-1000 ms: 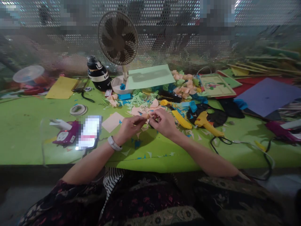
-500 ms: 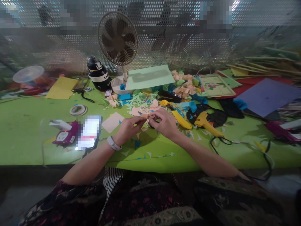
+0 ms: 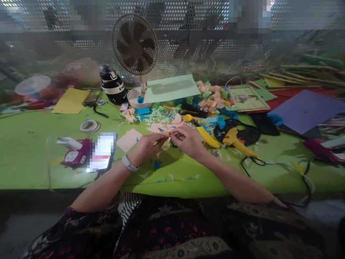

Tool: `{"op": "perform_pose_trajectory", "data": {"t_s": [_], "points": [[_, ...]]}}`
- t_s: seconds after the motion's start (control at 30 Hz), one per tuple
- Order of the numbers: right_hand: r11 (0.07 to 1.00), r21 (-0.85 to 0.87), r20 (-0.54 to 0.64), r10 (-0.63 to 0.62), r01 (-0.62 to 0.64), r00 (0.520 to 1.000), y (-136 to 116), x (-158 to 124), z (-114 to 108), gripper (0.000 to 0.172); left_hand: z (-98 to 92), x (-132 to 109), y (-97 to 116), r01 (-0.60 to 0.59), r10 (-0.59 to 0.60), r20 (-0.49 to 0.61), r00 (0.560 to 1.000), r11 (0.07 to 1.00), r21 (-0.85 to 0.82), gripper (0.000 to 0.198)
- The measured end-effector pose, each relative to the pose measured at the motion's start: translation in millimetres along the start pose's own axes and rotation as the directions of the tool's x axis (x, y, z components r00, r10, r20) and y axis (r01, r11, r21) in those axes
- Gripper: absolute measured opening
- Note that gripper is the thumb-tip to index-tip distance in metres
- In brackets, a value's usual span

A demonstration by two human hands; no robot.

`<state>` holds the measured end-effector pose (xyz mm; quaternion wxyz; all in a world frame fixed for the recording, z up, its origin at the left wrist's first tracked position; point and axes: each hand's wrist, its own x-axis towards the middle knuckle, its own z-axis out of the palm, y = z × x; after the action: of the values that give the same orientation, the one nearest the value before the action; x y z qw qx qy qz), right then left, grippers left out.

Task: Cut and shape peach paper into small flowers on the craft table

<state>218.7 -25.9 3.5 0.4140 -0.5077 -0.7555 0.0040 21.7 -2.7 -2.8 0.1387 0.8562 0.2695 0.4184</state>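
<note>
Your left hand (image 3: 148, 145) and right hand (image 3: 189, 142) meet over the table (image 3: 161, 186), fingertips pinching peach paper (image 3: 165, 133) between them, left of the glue gun (image 3: 238, 142); forearms (image 3: 105, 183) slant inward from the near side.

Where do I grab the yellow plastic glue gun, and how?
Probably by the handle of the yellow plastic glue gun, coming from the near right. It lies on its side, its long straight handle slanting that way over the green table, while its head overlaps the flat black round thing. The nozzle end points left, away from that grip. I can't tell whether it's hot.
</note>
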Motion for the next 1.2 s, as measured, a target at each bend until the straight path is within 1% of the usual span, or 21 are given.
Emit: {"op": "perform_pose_trajectory", "data": {"t_s": [0.2, 0.27, 0.33, 0.43, 0.53, 0.63, 0.77, 0.83, 0.93, 1.03, 1.2], "points": [[1.000, -0.005, 0.003, -0.029, 0.029, 1.000, -1.8, 0.9, -2.1, 0.013, -1.3, 1.5, 0.4, 0.037, -0.038, -0.008, 0.999, 0.996, -0.085, 0.013], [1.000, 0.006, 0.007, -0.029, 0.029, 1.000, -1.8, 1.5, -2.5, 0.013, -1.3, 2.2, 0.1, 0.099, -0.102, -0.014, 0.995, 0.986, -0.133, 0.012], [0.999, 0.019, 0.008, -0.032, 0.032, 0.999, -1.3, 2.0, -2.6, 0.013, -1.7, 2.9, -0.1, 0.191, -0.195, -0.004, 0.981, 0.964, -0.184, 0.015], [0.999, 0.037, 0.016, -0.037, 0.036, 0.999, -0.6, 2.5, -2.8, 0.014, -2.5, 3.4, -0.7, 0.322, -0.321, 0.054, 0.945, 0.896, -0.305, 0.023], [0.999, 0.041, 0.028, -0.033, 0.032, 0.999, -0.4, 2.8, -3.1, 0.015, -2.6, 3.4, -1.9, 0.414, -0.408, 0.117, 0.905, 0.786, -0.459, 0.029], [0.999, 0.032, 0.035, -0.042, 0.041, 0.999, -0.5, 3.0, -2.8, 0.015, -2.3, 3.3, -2.4, 0.453, -0.462, 0.136, 0.876, 0.696, -0.558, 0.032], [0.999, 0.015, 0.057, -0.043, 0.042, 0.997, -0.9, 2.1, -1.5, 0.014, -2.4, 3.5, -1.3, 0.479, -0.505, 0.146, 0.851, 0.632, -0.608, 0.034], [0.999, 0.008, 0.066, -0.046, 0.046, 0.997, -1.3, 0.9, -1.1, 0.014, -2.5, 3.4, -1.1, 0.487, -0.517, 0.140, 0.844, 0.632, -0.603, 0.035], [0.998, -0.006, 0.085, -0.065, 0.066, 0.994, -2.4, -1.4, -1.0, 0.014, -2.4, 3.0, -2.1, 0.484, -0.514, 0.116, 0.850, 0.675, -0.557, 0.035], [0.993, -0.026, 0.100, -0.109, 0.112, 0.989, -3.3, -4.0, -0.7, 0.016, -2.2, 2.4, -3.1, 0.481, -0.502, 0.110, 0.858, 0.710, -0.514, 0.035], [0.983, -0.069, 0.099, -0.163, 0.170, 0.982, -2.8, -6.9, 1.2, 0.018, -0.9, 2.7, -2.6, 0.488, -0.522, 0.081, 0.849, 0.717, -0.498, 0.033]]}}
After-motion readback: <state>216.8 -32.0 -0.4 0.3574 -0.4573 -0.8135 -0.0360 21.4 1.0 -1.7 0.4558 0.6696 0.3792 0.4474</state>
